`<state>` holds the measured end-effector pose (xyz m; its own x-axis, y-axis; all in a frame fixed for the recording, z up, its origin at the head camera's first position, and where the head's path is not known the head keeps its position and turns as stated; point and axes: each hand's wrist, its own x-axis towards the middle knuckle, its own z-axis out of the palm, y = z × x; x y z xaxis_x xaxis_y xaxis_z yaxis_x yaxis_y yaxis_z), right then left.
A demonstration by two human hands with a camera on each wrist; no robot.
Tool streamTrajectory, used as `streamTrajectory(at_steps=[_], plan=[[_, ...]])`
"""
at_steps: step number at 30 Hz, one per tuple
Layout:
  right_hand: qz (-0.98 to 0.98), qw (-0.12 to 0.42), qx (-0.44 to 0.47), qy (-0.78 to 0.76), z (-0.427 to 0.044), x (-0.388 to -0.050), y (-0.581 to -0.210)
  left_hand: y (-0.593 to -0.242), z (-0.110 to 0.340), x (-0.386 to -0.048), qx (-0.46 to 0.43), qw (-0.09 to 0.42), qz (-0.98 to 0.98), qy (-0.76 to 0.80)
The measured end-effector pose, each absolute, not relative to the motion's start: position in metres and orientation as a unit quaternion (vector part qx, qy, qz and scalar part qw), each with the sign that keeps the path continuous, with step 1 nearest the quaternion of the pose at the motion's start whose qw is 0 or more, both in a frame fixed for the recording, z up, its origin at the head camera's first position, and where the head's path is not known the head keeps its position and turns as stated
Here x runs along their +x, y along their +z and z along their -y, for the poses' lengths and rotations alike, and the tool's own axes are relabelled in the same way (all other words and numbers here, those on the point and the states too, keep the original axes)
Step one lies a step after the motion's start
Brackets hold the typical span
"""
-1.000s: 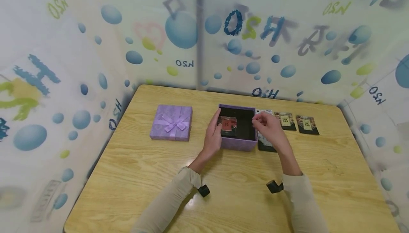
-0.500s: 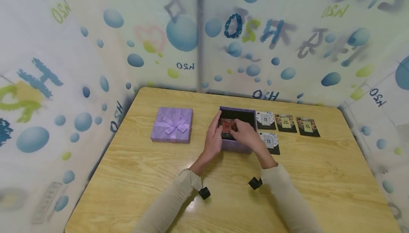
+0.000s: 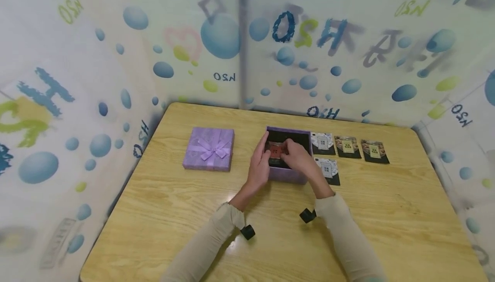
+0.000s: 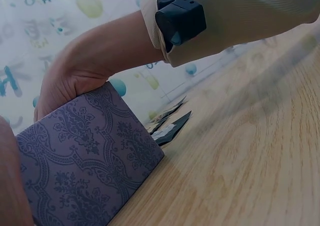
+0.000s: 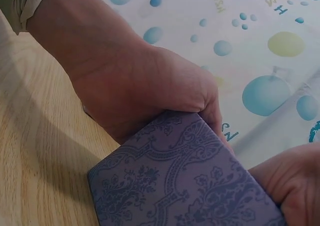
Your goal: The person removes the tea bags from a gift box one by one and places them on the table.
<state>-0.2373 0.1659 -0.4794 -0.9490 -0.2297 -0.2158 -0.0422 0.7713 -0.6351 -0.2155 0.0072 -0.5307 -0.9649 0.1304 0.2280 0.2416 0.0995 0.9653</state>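
An uncovered purple patterned gift box (image 3: 288,175) with a black inside stands at the middle back of the table. My left hand (image 3: 258,166) holds its left wall, thumb at the rim and fingers along the outside. Inside the box, at the left, lies a small dark sachet with a red label (image 3: 276,150). My right hand (image 3: 300,160) reaches over the front wall and pinches the sachet's right edge with bent fingers. In both wrist views the gift box wall (image 4: 92,161) (image 5: 185,181) hides the sachet and the right fingertips.
A purple lid with a ribbon bow (image 3: 209,149) lies left of the box. To the right lie two sachets with white labels (image 3: 323,144) (image 3: 328,170) and two with yellow labels (image 3: 347,147) (image 3: 374,151). Patterned curtains (image 3: 185,80) surround the wooden table (image 3: 270,234).
My right hand has moved left from the box's right rim into the box, to the red-labelled sachet. It uncovered the white-labelled sachets. My left hand has kept its place.
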Motion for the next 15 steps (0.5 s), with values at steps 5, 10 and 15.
streamTrajectory(at_steps=[5, 10, 15], plan=[[-0.927, 0.123, -0.079, -0.346, -0.163, -0.238, -0.479, -0.528, -0.005, -0.215, -0.113, 0.028, 0.745, -0.657], [-0.928, 0.129, -0.087, -0.337, -0.161, -0.243, -0.479, -0.525, -0.004, -0.215, -0.108, 0.010, 0.744, -0.660], [-0.931, 0.129, -0.086, -0.331, -0.160, -0.248, -0.481, -0.528, -0.005, -0.215, -0.117, 0.013, 0.744, -0.658]])
